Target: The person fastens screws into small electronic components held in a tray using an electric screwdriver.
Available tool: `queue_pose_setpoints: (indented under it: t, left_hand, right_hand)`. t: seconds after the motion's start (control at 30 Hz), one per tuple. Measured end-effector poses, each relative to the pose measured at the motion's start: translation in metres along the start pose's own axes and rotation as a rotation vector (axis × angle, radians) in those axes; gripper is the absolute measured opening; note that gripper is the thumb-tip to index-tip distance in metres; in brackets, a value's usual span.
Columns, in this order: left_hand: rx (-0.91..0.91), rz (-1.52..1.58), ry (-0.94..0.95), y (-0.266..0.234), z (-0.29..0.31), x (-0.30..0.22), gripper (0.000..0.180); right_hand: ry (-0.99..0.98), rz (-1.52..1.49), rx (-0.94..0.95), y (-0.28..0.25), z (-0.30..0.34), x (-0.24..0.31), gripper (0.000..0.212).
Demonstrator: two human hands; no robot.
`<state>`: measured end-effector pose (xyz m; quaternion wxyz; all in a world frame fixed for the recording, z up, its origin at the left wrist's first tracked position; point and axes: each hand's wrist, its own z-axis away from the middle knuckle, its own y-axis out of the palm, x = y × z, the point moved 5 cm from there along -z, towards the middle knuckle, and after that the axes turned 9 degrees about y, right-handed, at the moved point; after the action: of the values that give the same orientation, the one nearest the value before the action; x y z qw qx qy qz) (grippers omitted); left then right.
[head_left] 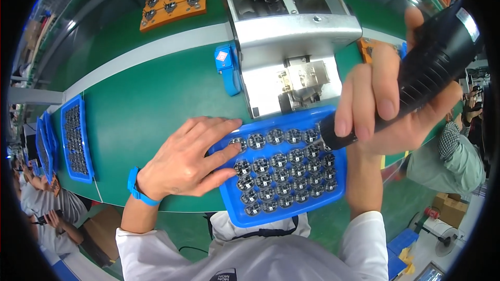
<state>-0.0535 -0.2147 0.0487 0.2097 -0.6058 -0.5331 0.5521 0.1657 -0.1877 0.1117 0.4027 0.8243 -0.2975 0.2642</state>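
Observation:
A blue plastic tray [285, 220] lies at the table's front edge, filled with rows of small round circuit-board parts [279, 160]. My left hand [183, 160] rests over the tray's far left corner with its fingers stretched and apart. Its index fingertip touches or hovers just above the corner part. In my right hand [376, 93] is a black, ribbed, cylindrical handheld power screwdriver [429, 65], gripped over the tray's right side. Its narrow nose points down-left at a part in the far row. Whether the tip touches that part is hard to tell.
Behind the tray stands a silver metal machine [297, 34], with a blue strap [227, 70] beside it. Orange fixture boards [174, 0] sit farther back. More filled blue trays [77, 138] are at the left. A blue wristband [139, 188] circles my left wrist. Other people sit at both sides.

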Motion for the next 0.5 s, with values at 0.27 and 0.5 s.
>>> queue_pose_setpoints:
  t: [0.27,0.5]
  left_hand:
    - [-0.014,-0.017,-0.021,0.001,0.001,-0.004,0.035]
    - [-0.044,0.002,-0.012,-0.001,0.001,-0.004,0.031]
  right_hand:
    - [-0.04,0.121,-0.073,0.006,0.003,0.003,0.081]
    - [-0.129,0.252,-0.062,0.023,-0.005,0.02,0.094]
